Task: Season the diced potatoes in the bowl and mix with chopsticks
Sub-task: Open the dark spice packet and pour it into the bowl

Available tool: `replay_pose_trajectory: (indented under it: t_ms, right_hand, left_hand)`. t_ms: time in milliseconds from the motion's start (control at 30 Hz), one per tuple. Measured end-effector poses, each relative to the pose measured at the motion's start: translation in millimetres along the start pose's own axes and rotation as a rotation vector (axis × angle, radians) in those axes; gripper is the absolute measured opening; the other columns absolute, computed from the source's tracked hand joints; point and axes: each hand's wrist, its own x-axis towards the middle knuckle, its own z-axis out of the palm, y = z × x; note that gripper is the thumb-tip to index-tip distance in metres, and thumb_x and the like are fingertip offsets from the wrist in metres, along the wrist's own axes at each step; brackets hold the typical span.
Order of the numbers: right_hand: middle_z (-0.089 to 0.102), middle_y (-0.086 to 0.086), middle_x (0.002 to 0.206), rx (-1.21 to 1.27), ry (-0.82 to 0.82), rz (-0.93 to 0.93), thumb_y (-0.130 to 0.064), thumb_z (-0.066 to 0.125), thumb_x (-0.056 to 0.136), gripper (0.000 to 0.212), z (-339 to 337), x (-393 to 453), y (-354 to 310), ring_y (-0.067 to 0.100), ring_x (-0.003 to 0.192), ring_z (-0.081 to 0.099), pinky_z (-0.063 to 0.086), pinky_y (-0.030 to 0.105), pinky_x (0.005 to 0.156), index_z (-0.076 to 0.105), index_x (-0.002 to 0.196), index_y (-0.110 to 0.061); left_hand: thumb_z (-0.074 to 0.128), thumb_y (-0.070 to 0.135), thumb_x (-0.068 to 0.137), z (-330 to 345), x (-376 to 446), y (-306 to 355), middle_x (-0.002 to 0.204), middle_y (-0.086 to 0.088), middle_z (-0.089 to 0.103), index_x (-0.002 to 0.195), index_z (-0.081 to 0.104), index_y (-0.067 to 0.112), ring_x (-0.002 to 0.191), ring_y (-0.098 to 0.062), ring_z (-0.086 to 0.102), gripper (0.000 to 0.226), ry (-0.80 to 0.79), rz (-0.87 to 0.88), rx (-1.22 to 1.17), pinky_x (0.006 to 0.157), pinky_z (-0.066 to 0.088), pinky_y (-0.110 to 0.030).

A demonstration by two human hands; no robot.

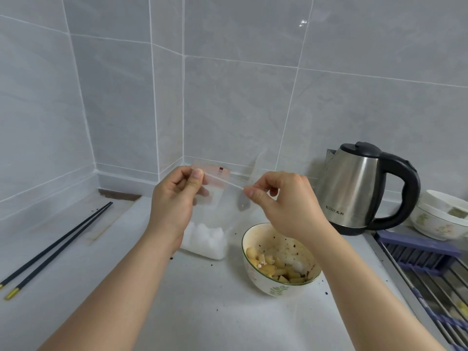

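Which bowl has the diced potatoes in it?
The green-rimmed bowl under the right hand; the stacked bowls beside the kettle show no potatoes.

Two bare forearms reach in from the bottom edge, with no sleeves, watch, bracelet or rings showing. The left hand (174, 198) and right hand (283, 198) are ungloved, and the nails on the fingers (197, 174) are short and unpainted.

A bag (210, 224) was held upright on the counter (202, 312) just left of the bowl (276, 287), with chopsticks (54, 245) laid far left and a kettle (359, 188) behind right.
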Motion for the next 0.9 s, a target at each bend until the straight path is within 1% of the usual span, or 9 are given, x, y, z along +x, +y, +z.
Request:
replay_pose_trajectory:
  t_ms: [100,233,333,400,467,533,600,833,900]
  right_hand:
    - [0.062,-0.008,0.082,-0.066,0.064,-0.04,-0.049,0.066,0.094,0.024,5.8,-5.3,-15.6,0.015,0.08,0.059,0.046,0.033,0.068,0.071,0.084,-0.027]
    - [0.055,-0.018,0.07,0.07,0.108,-0.099,-0.041,0.068,0.096,0.016,6.8,-19.5,-45.5,0.006,0.064,0.053,0.038,0.028,0.062,0.072,0.087,-0.028]
    - [0.06,-0.011,0.066,0.203,0.082,-0.169,-0.037,0.066,0.097,0.015,7.6,-35.8,-76.9,0.005,0.052,0.05,0.035,0.021,0.058,0.067,0.083,-0.03]
    - [0.067,-0.003,0.071,0.308,0.056,-0.2,-0.034,0.065,0.098,0.017,10.6,-49.5,-101.6,0.007,0.047,0.048,0.035,0.02,0.054,0.066,0.084,-0.027]
    - [0.074,-0.001,0.079,0.403,0.032,-0.232,-0.033,0.063,0.1,0.016,14.4,-66.2,-125.4,0.006,0.053,0.058,0.043,0.025,0.054,0.067,0.086,-0.025]
    - [0.075,-0.009,0.08,0.506,-0.032,-0.252,-0.032,0.062,0.099,0.015,28.5,-90.0,-150.9,0.011,0.067,0.069,0.055,0.037,0.062,0.065,0.085,-0.026]
    - [0.075,-0.014,0.079,0.586,-0.101,-0.263,-0.031,0.062,0.097,0.014,46.0,-115.3,-170.3,0.015,0.07,0.071,0.057,0.042,0.062,0.063,0.083,-0.029]
    - [0.077,-0.011,0.079,0.736,-0.404,-0.229,-0.032,0.063,0.098,0.015,118.2,-186.9,-210.7,0.013,0.071,0.073,0.056,0.036,0.059,0.064,0.084,-0.027]
    - [0.076,-0.006,0.08,0.716,-0.486,-0.244,-0.034,0.062,0.099,0.015,142.0,-203.0,-217.9,0.017,0.07,0.072,0.057,0.041,0.061,0.064,0.085,-0.028]
  left_hand:
    - [0.06,0.023,0.102,-4.5,-1.8,6.4,0.079,0.011,0.072,0.086,0.066,0.022,0.068,-0.009,0.067,0.017,0.026,-0.009,-0.005,0.073,0.046,-0.032]
    - [0.059,0.025,0.103,-21.9,-10.2,21.3,0.081,0.01,0.071,0.088,0.066,0.021,0.072,-0.013,0.067,0.016,0.066,0.042,-0.038,0.072,0.047,-0.032]
    - [0.057,0.026,0.104,-50.0,-27.3,44.0,0.082,0.008,0.07,0.091,0.065,0.02,0.072,-0.015,0.067,0.017,0.086,0.117,-0.034,0.071,0.047,-0.033]
    - [0.056,0.026,0.104,-76.5,-42.1,62.1,0.083,0.007,0.07,0.093,0.064,0.016,0.07,-0.016,0.067,0.017,0.103,0.174,0.023,0.068,0.047,-0.032]
    - [0.056,0.026,0.104,-104.2,-57.9,80.1,0.082,0.006,0.069,0.094,0.063,0.015,0.067,-0.015,0.066,0.017,0.108,0.214,0.068,0.064,0.047,-0.031]
    - [0.057,0.024,0.103,-140.4,-80.4,90.5,0.08,0.005,0.067,0.091,0.063,0.016,0.065,-0.017,0.064,0.016,0.107,0.209,0.098,0.064,0.047,-0.035]
    - [0.059,0.023,0.102,-173.7,-104.7,95.0,0.078,0.005,0.066,0.086,0.064,0.018,0.063,-0.017,0.063,0.017,0.123,0.181,0.139,0.062,0.047,-0.035]
    - [0.063,0.032,0.093,-279.4,-196.9,83.2,0.072,0.001,0.065,0.081,0.069,0.023,0.057,-0.018,0.062,0.016,0.28,0.083,0.192,0.055,0.048,-0.03]
    - [0.062,0.03,0.092,-306.6,-223.6,73.4,0.07,0.004,0.066,0.078,0.07,0.026,0.058,-0.014,0.062,0.017,0.323,0.032,0.205,0.056,0.049,-0.026]
